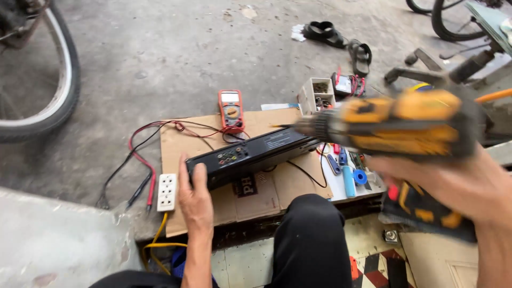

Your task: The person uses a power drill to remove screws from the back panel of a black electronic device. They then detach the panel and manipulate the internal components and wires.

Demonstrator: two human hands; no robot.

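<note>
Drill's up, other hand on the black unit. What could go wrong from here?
1. The left hand steadies the black electronic unit only at one end; it may twist under the cordless drill in the right hand.
2. The multimeter leads trail beside the unit and might snag.
3. A slipping bit could hit the left fingers.

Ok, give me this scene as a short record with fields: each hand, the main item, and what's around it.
left hand: left hand resting on the near end of the black box
right hand: right hand gripping a yellow drill, blurred, bit toward the box
surface: cardboard sheet on a concrete floor
nearby: orange meter with red and black leads, white socket strip, sandals
</note>
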